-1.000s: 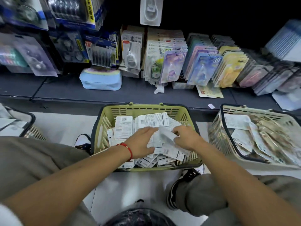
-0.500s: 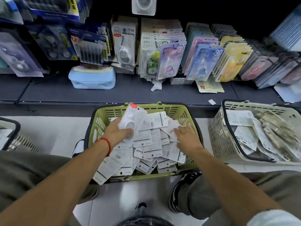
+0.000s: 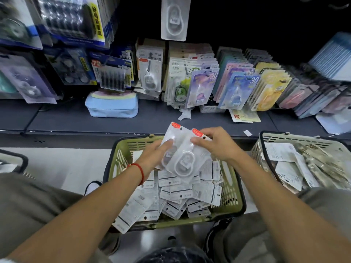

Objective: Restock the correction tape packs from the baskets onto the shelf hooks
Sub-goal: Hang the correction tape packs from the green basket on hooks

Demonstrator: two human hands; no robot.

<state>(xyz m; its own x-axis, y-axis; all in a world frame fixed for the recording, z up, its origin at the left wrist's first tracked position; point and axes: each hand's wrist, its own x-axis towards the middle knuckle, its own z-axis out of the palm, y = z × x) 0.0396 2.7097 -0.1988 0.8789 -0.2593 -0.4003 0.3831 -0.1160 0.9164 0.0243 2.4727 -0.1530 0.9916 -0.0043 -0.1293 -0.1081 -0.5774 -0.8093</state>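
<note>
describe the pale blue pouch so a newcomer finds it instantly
Start at the dark shelf deck behind the green basket. On its left part, under the hanging blister packs, lies the pale blue pouch. It is the only soft, rounded item; everything nearby is flat carded packaging.

Olive-green basket (image 3: pixel 121 158); clear packs (image 3: pixel 182 158), red labels; red wristband (image 3: pixel 140 171)

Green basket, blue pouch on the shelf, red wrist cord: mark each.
green basket (image 3: pixel 121 158), head view, left wall.
blue pouch (image 3: pixel 112 109), head view, front face.
red wrist cord (image 3: pixel 140 170), head view, strand on the left wrist.

Dim upper shelf, blurred edges, wide-angle distortion.
</note>
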